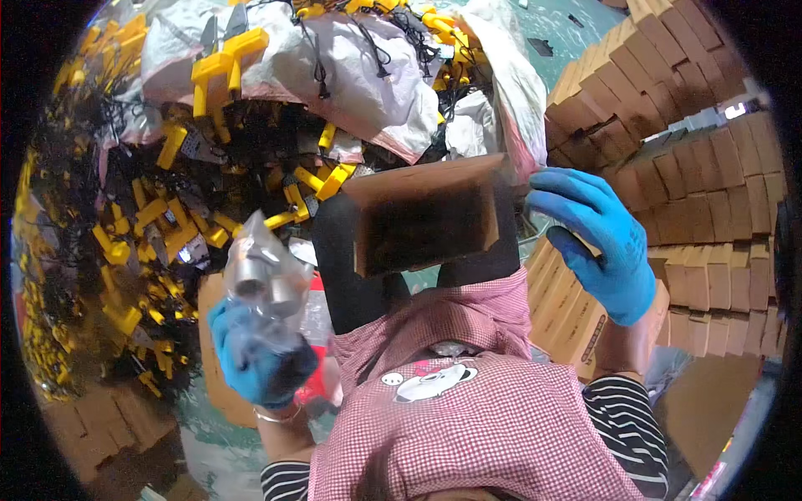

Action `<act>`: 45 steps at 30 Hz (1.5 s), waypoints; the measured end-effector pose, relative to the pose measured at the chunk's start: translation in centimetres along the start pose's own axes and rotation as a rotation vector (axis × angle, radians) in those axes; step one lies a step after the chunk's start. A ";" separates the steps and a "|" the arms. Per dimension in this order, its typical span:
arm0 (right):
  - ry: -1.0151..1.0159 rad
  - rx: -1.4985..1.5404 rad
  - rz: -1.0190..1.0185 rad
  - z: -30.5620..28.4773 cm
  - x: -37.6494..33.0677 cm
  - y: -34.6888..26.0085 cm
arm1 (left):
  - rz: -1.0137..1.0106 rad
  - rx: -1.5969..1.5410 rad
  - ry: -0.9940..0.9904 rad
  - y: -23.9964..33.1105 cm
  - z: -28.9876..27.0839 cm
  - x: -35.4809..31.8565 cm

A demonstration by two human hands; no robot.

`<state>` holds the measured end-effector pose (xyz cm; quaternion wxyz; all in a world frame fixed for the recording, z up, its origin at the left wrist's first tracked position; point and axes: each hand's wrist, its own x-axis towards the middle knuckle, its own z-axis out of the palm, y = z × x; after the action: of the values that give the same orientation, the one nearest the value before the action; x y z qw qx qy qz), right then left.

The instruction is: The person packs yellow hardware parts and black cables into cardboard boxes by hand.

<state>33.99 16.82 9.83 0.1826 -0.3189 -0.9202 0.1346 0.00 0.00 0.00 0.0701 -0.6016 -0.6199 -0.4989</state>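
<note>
Green flooring [547, 21] shows at the top of the view and again in a small patch at lower left, largely covered by stock. Across the left and upper part lies a dense heap of yellow and black parts [125, 242] tangled with black cords, part of it lying over white woven sacks [359, 83]. On the right, stacks of folded brown cartons [668, 125] rise in stepped rows, with more flat cartons [576, 317] lower down beside the person's knee. Further flat cardboard [109, 426] lies at lower left.

The person sits low, wearing a red checked apron [468, 417] over striped sleeves and black trousers. An open brown cardboard box [426, 217] rests on the lap, between the knees, mouth facing the camera, interior dark and contents not discernible.

Left hand [255, 355], in a blue glove, is closed around a clear plastic bag [263, 284] holding a pale metallic part; the bag stands up above the fist, left of the box and apart from it.

Right hand [606, 242], also blue-gloved, is at the box's upper right corner, fingers curled; whether it grips the flap cannot be told.
</note>
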 end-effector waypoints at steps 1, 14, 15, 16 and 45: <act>0.042 0.021 0.024 1.0 -0.2 0.1 | -0.089 -0.164 0.155 0.2 0.7 1.0; 0.274 1.035 0.343 14.0 1.2 1.5 | -0.567 -0.752 -0.335 -0.3 13.8 0.7; 0.352 1.110 0.374 15.3 1.8 1.5 | -0.661 -1.045 -0.231 2.3 14.0 1.1; 0.427 1.184 0.398 15.9 2.4 1.4 | -0.667 -1.096 -0.147 3.2 14.0 1.9; 0.154 0.081 -0.224 10.4 6.3 -1.4 | 0.324 -0.472 -0.401 -3.7 6.8 8.0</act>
<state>24.25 18.41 2.59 0.2792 -0.2161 -0.9271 0.1255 -1.63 10.99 0.14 -0.1159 -0.7780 -0.3852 -0.4826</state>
